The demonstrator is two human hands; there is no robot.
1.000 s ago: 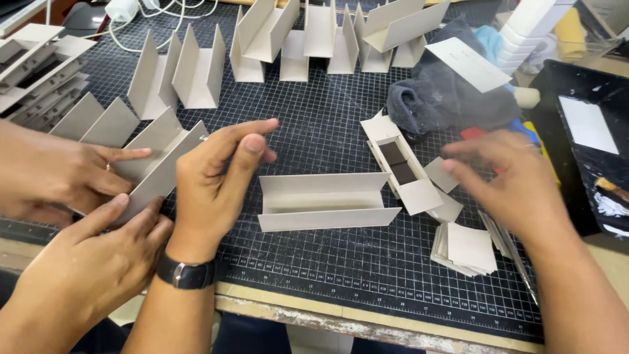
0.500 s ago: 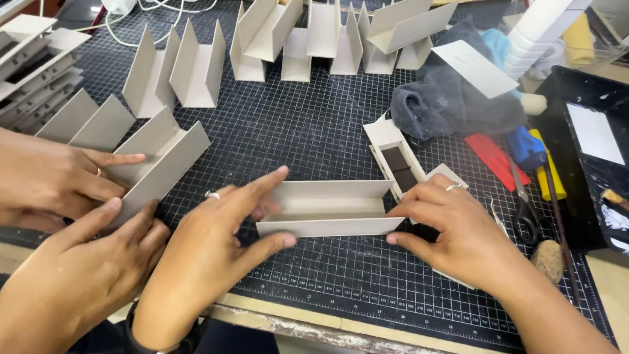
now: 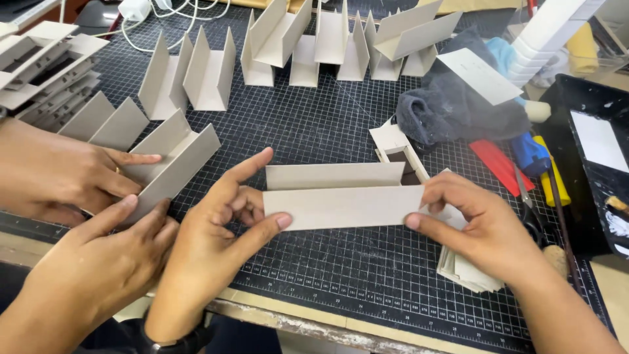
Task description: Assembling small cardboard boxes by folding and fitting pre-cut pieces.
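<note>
Right now both hands clamp a folded grey cardboard channel [image 3: 341, 193] at the middle of the dark cutting mat [image 3: 314, 124] on the bench: left hand [image 3: 219, 229] pinching its left end, right hand [image 3: 481, 219] its right, likely steadying the near wall upright. Two other hands [image 3: 72, 196] at far left press a similar piece [image 3: 173, 160]. The small card stack [image 3: 468, 272] is mostly hidden under the right hand.

Four hands [image 3: 216, 229] over the table; one grey cloth [image 3: 452, 111]; one red strip [image 3: 495, 164]; one black tray [image 3: 590, 164]; one white charger [image 3: 134, 8].
</note>
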